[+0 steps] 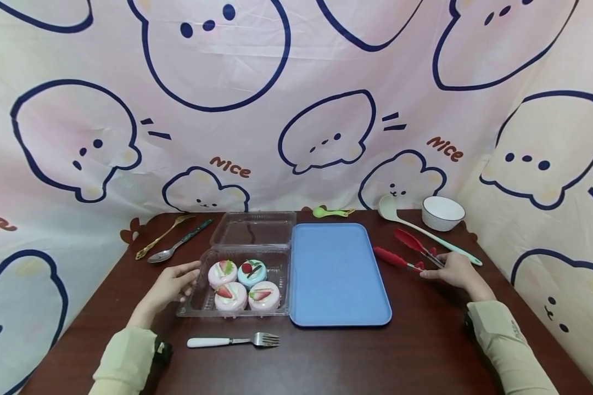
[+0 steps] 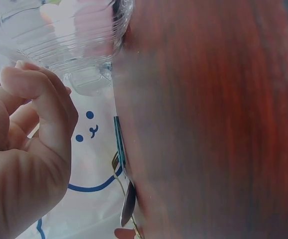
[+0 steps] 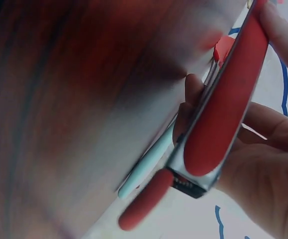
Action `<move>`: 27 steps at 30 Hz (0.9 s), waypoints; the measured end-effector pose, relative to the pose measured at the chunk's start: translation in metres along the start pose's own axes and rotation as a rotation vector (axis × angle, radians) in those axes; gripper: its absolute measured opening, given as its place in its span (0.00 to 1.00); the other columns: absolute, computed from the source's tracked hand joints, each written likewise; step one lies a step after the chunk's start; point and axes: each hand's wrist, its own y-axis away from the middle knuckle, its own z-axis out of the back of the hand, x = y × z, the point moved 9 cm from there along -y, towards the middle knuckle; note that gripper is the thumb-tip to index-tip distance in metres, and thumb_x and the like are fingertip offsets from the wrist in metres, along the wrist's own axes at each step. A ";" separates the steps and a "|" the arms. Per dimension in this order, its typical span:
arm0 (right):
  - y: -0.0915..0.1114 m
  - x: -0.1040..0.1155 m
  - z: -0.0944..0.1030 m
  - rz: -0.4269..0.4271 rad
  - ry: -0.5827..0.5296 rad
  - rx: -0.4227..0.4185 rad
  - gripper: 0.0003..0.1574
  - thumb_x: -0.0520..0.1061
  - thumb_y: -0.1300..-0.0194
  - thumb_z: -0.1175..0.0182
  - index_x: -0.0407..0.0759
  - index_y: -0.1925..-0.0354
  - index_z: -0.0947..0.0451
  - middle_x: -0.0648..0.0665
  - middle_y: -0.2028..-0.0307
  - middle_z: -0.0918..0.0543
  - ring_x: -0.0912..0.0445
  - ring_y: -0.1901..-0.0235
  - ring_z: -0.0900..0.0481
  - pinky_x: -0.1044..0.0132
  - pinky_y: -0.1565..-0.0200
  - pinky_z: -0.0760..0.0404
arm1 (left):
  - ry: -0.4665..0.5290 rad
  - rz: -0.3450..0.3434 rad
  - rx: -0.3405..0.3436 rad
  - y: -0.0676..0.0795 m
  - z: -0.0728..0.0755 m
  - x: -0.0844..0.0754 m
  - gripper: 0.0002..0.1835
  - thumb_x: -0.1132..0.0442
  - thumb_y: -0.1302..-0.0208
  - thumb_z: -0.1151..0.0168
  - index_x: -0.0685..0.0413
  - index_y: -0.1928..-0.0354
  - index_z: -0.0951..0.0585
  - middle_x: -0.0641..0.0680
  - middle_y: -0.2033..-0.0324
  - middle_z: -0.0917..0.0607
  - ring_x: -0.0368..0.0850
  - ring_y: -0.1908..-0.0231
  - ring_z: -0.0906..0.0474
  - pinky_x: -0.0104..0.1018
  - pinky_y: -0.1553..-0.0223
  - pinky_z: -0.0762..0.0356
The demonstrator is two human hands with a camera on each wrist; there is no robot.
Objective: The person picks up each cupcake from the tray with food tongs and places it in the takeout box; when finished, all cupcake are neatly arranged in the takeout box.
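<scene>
My right hand point(image 1: 457, 269) holds a pair of red-and-steel tongs point(image 1: 409, 240) low over the right of the table. Up close in the right wrist view, a red grip of the tongs point(image 3: 223, 104) runs between the thumb and fingers. At the other side, my left hand point(image 1: 170, 282) is by the left edge of a clear plastic box point(image 1: 281, 274), fingers loosely bent. The left wrist view has these fingertips right at the box's rim point(image 2: 59, 69); a firm hold cannot be made out. Several cupcakes, including a pink one point(image 1: 231, 296) and a blue one point(image 1: 252, 272), sit in the box.
A blue tray point(image 1: 338, 274) lies right beside the box. Nearer me is a white-handled fork point(image 1: 232, 340). A spoon point(image 1: 180, 241) and gold fork point(image 1: 163, 238) lie back left. A ladle point(image 1: 425, 230), white bowl point(image 1: 442, 214) and green utensil point(image 1: 332, 212) are at the back.
</scene>
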 end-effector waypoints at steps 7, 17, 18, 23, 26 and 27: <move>0.005 0.000 -0.001 -0.071 0.010 0.021 0.30 0.63 0.57 0.31 0.39 0.81 0.27 0.51 0.88 0.38 0.56 0.81 0.39 0.64 0.78 0.40 | 0.001 0.004 0.006 0.000 -0.001 0.000 0.26 0.58 0.31 0.52 0.66 0.37 0.39 0.52 0.75 0.29 0.39 0.81 0.33 0.32 0.82 0.31; 0.007 -0.010 -0.006 -0.169 0.010 0.074 0.55 0.69 0.63 0.31 0.24 0.54 0.27 0.44 0.76 0.23 0.51 0.71 0.32 0.62 0.74 0.34 | -0.003 0.001 0.003 0.000 0.000 -0.002 0.26 0.59 0.31 0.53 0.66 0.36 0.39 0.52 0.75 0.29 0.39 0.82 0.33 0.32 0.82 0.31; 0.007 -0.011 -0.007 -0.177 0.014 0.076 0.55 0.70 0.64 0.31 0.25 0.55 0.26 0.44 0.76 0.23 0.50 0.71 0.32 0.62 0.74 0.34 | -0.003 0.000 0.002 0.000 0.000 -0.002 0.26 0.59 0.31 0.53 0.66 0.36 0.39 0.52 0.75 0.29 0.39 0.82 0.33 0.32 0.82 0.31; 0.010 -0.009 -0.006 -0.186 0.041 0.065 0.48 0.71 0.65 0.31 0.29 0.63 0.24 0.45 0.79 0.27 0.51 0.74 0.33 0.62 0.76 0.36 | -0.003 -0.004 0.004 0.001 0.000 -0.002 0.26 0.59 0.31 0.53 0.66 0.36 0.39 0.52 0.75 0.29 0.38 0.82 0.34 0.31 0.82 0.31; 0.013 -0.005 -0.006 -0.182 0.053 0.056 0.40 0.70 0.65 0.31 0.35 0.76 0.25 0.47 0.84 0.32 0.53 0.78 0.36 0.63 0.79 0.38 | -0.001 -0.001 0.005 0.001 0.000 -0.001 0.26 0.59 0.31 0.53 0.66 0.36 0.39 0.52 0.75 0.29 0.38 0.82 0.34 0.31 0.82 0.31; 0.014 -0.004 -0.007 -0.184 0.055 0.052 0.37 0.70 0.65 0.31 0.38 0.80 0.28 0.48 0.85 0.35 0.54 0.80 0.37 0.63 0.80 0.38 | 0.001 0.000 0.005 0.001 0.000 -0.001 0.25 0.59 0.31 0.53 0.66 0.36 0.39 0.52 0.75 0.29 0.38 0.82 0.34 0.31 0.82 0.31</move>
